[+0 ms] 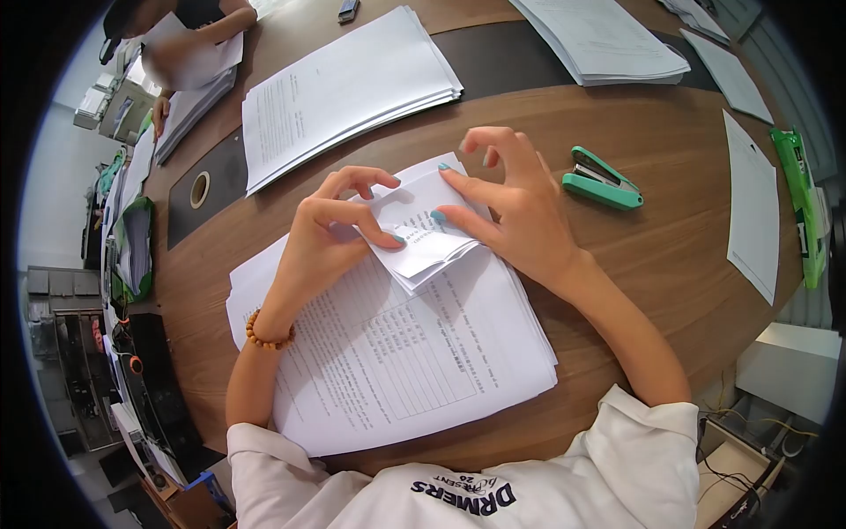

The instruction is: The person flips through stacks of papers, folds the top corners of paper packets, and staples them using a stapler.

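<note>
A stack of printed sheets [388, 370] lies on the table in front of me. Its far corner is folded over toward me in a flap of several sheets [423, 253]. On the left side of the flap, my left hand [339, 216] rests with its fingers apart and bent, a fingertip touching the paper. My right hand [515, 207] is at the right side, fingers spread, with the thumb and a fingertip on the folded sheets. A green stapler [604, 181] lies just right of my right hand, touched by neither hand.
Large paper stacks lie beyond my hands at centre [344, 88] and at right [599, 44]. A single sheet [752, 207] and a green package [800, 207] are at the right edge. Another person [207, 31] handles papers at the upper left. The wooden table [670, 256] has a round hole [200, 189].
</note>
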`<state>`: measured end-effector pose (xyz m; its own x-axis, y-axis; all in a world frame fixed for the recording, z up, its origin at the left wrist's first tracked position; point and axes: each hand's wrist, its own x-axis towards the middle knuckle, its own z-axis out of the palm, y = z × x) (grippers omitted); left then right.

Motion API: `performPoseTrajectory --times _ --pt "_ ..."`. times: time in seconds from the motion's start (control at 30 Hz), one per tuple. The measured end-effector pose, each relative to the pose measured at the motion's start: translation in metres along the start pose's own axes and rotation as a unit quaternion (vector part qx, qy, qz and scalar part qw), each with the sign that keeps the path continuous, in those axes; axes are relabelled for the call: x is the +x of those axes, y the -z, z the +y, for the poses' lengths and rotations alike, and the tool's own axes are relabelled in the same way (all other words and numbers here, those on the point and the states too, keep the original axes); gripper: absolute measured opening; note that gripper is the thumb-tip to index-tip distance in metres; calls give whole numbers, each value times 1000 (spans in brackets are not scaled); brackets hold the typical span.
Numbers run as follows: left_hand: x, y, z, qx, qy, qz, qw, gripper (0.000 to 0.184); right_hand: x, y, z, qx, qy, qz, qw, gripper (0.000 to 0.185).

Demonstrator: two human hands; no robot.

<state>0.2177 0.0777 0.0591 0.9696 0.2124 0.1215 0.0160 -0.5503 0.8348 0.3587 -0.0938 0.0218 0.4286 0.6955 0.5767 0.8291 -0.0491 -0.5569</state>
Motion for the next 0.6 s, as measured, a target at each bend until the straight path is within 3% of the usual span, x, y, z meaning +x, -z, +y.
performPoseTrajectory --times 0.07,0.33,0.6 --pt "-1 -2 0 -17 8 3 1000 21 2 0 -1 -81 63 -6 995 18" --pt "-1 0 -1 -19 10 5 1000 20 5 -3 -3 -29 74 -13 997 11" --pt "2 1 -4 -21 -17 -9 1000 18 2 -4 -3 -16 132 58 989 10"
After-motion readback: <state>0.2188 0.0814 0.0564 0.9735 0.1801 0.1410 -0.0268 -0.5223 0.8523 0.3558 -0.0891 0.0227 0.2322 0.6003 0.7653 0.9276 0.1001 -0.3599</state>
